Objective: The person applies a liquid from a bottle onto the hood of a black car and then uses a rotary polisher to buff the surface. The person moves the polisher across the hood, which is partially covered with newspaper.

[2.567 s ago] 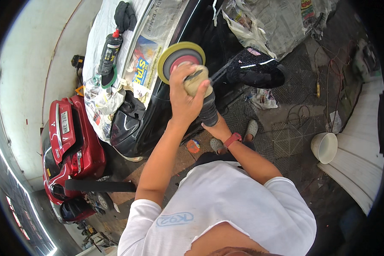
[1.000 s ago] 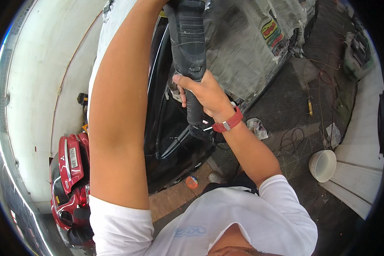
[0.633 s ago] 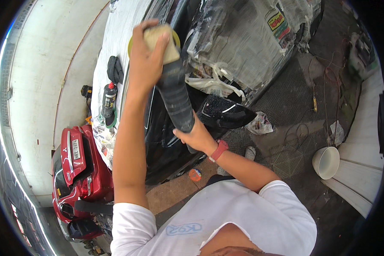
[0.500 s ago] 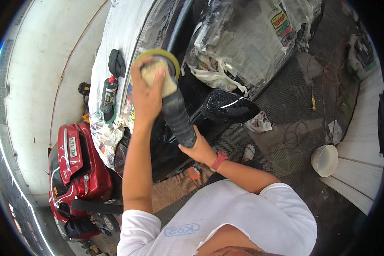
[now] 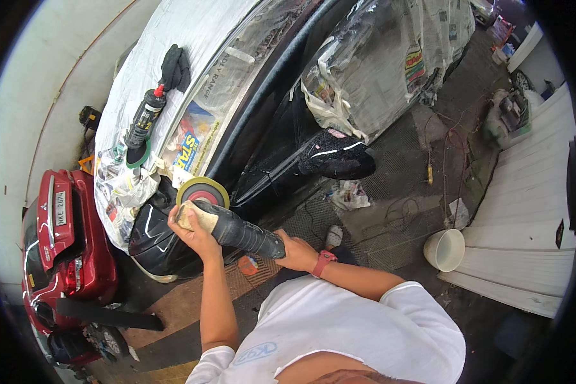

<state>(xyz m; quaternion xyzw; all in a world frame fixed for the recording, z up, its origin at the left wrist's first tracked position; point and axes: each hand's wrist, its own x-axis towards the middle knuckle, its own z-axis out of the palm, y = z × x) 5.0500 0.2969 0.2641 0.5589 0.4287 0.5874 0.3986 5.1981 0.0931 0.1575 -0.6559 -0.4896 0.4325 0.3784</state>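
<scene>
Both my hands hold a black rotary polisher (image 5: pixel 246 237) with a round yellow-rimmed pad (image 5: pixel 203 193). My left hand (image 5: pixel 197 238) wraps round its pale, cloth-like head cover. The rear end of the body is gripped by my right hand (image 5: pixel 297 251), which has a red watch on its wrist. The pad is beside the black car panel (image 5: pixel 237 153) by the windshield; whether it touches is hard to tell. To the right, the black side mirror (image 5: pixel 336 154) is covered in pale specks. Newspaper and plastic film (image 5: pixel 201 121) mask the glass.
On the white-covered hood stand a black bottle with a red cap (image 5: pixel 145 117), a dark cloth (image 5: pixel 175 68) and a green-rimmed disc (image 5: pixel 138 153). A red car (image 5: pixel 67 237) is at left. A white bucket (image 5: pixel 444 250) and cables (image 5: pixel 448 137) lie right.
The polisher has come down and nearer to my body, with both hands still on it. The view has shifted, showing more of the car's windshield side.
</scene>
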